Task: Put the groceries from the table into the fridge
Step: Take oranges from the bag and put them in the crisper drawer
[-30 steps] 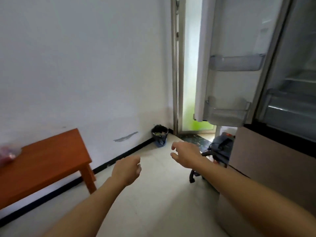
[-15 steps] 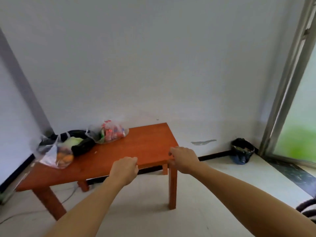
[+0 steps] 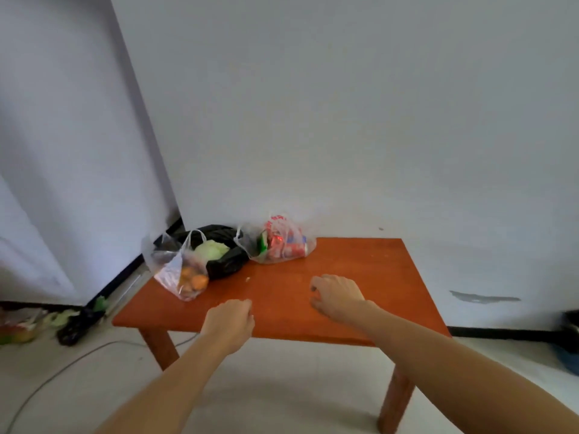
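Note:
An orange-brown wooden table (image 3: pixel 369 277) stands against the white wall. At its back left lie three bags: a clear bag of orange fruit (image 3: pixel 185 274), a black bag holding a pale green cabbage (image 3: pixel 219 250), and a clear bag with red cans and packets (image 3: pixel 279 241). My left hand (image 3: pixel 230 324) hovers over the table's front edge, fingers loosely curled, holding nothing. My right hand (image 3: pixel 336 297) hangs over the middle of the tabletop, fingers bent down and empty. The fridge is out of view.
On the floor at the left lie a black bag (image 3: pixel 78 324), green leaves and a packet of produce (image 3: pixel 18 328). A grey cable (image 3: pixel 56 374) runs across the floor. A dark bin (image 3: pixel 570 336) sits at the right edge by the wall.
The view has swung left from the open fridge to the table. The bags now sit in front of me, and both empty hands have reached over the tabletop.

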Motion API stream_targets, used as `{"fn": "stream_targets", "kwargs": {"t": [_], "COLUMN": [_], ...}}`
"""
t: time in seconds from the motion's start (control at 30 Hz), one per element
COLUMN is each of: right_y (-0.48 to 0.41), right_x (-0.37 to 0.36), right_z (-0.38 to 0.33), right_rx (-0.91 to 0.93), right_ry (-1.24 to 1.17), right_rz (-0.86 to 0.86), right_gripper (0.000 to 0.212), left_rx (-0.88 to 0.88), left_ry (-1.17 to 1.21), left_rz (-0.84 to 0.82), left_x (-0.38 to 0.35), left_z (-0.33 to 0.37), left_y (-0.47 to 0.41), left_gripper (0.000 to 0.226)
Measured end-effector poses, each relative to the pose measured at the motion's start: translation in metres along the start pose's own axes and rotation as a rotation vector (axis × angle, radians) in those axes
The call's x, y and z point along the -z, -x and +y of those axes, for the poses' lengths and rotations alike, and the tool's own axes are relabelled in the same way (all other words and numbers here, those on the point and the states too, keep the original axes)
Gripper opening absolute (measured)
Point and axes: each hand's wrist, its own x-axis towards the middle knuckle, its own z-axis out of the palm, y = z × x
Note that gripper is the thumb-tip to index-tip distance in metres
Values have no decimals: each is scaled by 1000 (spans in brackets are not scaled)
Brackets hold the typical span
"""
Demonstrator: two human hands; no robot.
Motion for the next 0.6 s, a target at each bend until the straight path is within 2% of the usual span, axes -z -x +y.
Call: {"fn": "stream_targets", "kwargs": {"t": [0.17,0.33,0.43,0.6], "right_y": [-94,-185,-230,-314], "right_x": [-9,-34,-52,-78], "right_z": [-26,-87,-127,-191], "right_rx": [103,234,259,228], "right_ry": [-12,-40,-31,-47], "right_rz": [7,10,7,13], "right_gripper": [28,27,29,28], "left_rx": [115,269,292,224], "left_ry": [9,21,-3,10], "left_rz": [19,38,29,64], "left_x": [-2,-10,-13,-14], "left_z": [-68,-160,-215,-310], "left_y": [-32,-58,-81,-134], "left_gripper": [11,11,11,11]}}
